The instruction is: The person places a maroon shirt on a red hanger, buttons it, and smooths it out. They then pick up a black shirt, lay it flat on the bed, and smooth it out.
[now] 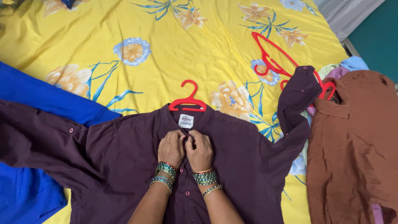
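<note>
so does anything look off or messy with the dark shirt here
The purple shirt lies flat on its red hanger, both hands at the collar. Its one sleeve is bent upward over the spare red hangers, not laid out straight. No damage shows.

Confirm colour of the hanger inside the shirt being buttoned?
Red: the hanger hook sticks out of the dark purple shirt collar, clearest in the head view.

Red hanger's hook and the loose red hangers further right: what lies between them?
Between the red hanger and the loose hangers, the head view shows only yellow flowered bedsheet.
</note>
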